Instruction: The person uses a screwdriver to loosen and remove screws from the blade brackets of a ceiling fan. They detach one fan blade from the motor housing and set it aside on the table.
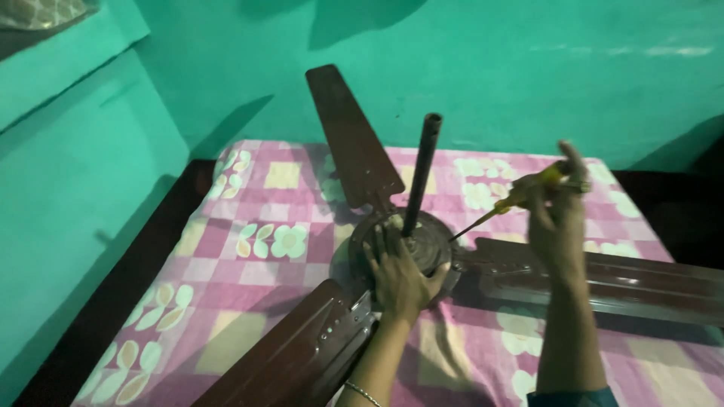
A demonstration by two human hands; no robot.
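A brown ceiling fan lies on a bed, its round motor housing (pixel 424 240) at the centre with a dark down rod (pixel 421 173) standing up from it. Three brown blades spread out: one toward the wall (pixel 351 136), one to the right (pixel 603 279), one toward me (pixel 294 354). My left hand (pixel 400 275) rests flat on the motor housing, fingers spread. My right hand (pixel 554 215) grips a yellow-handled screwdriver (pixel 501 207), its thin shaft angled down with the tip at the housing's right side.
The bed carries a pink checked sheet with flower prints (pixel 256 249) and has a dark wooden frame (pixel 128 279) at the left. Green walls (pixel 90 188) close in behind and to the left. A thin bracelet (pixel 362 392) circles my left wrist.
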